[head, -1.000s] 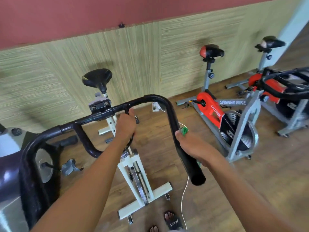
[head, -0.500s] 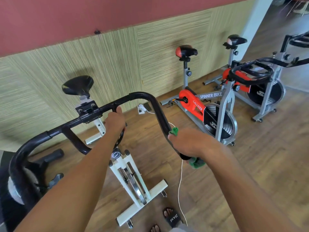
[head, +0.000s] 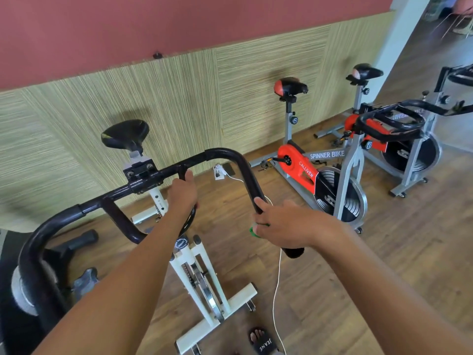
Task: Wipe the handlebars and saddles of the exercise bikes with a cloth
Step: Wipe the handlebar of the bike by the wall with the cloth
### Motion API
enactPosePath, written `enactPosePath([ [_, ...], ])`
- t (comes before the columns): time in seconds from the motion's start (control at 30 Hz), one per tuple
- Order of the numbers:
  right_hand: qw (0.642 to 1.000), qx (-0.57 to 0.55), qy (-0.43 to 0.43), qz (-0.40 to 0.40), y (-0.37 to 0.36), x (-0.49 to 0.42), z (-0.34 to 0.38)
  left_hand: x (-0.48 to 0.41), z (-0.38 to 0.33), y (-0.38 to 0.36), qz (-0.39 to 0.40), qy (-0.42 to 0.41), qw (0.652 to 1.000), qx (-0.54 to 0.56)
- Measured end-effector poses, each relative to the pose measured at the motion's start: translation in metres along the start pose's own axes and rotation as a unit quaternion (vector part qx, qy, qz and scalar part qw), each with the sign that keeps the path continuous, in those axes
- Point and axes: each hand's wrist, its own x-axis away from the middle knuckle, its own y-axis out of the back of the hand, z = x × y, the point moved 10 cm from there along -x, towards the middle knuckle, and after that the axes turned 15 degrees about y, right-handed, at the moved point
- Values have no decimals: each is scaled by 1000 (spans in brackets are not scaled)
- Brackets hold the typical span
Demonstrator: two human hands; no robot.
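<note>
A white exercise bike stands right before me with black handlebars (head: 225, 155) and a black saddle (head: 125, 133) beyond them. My left hand (head: 181, 193) grips the inner loop of the handlebars near the middle. My right hand (head: 284, 225) is wrapped round the right bar near its lower end, with a green cloth (head: 254, 230) pressed between palm and bar; only a small green edge shows. The bar's end cap (head: 293, 252) sticks out below the hand.
An orange and grey spinner bike (head: 320, 172) with a black-orange saddle (head: 290, 87) stands to the right, another bike (head: 409, 139) behind it. A white cable (head: 275, 298) runs over the wooden floor from a wall socket (head: 218, 171). A sandalled foot (head: 262, 340) is below.
My right hand with the cloth has slid down the right bar towards its end. The view has swung, showing more of the bikes on the right. The left hand keeps its grip.
</note>
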Motion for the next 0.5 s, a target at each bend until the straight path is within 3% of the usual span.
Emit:
enactPosePath([
  [0.17,998,-39,9,-40,-2,-65,-31,-2,0,-2,7,8,1000,28],
  [0.5,960,86,54,-260,95,-170,-53,-10,4,-5,-19,12,1000,4],
])
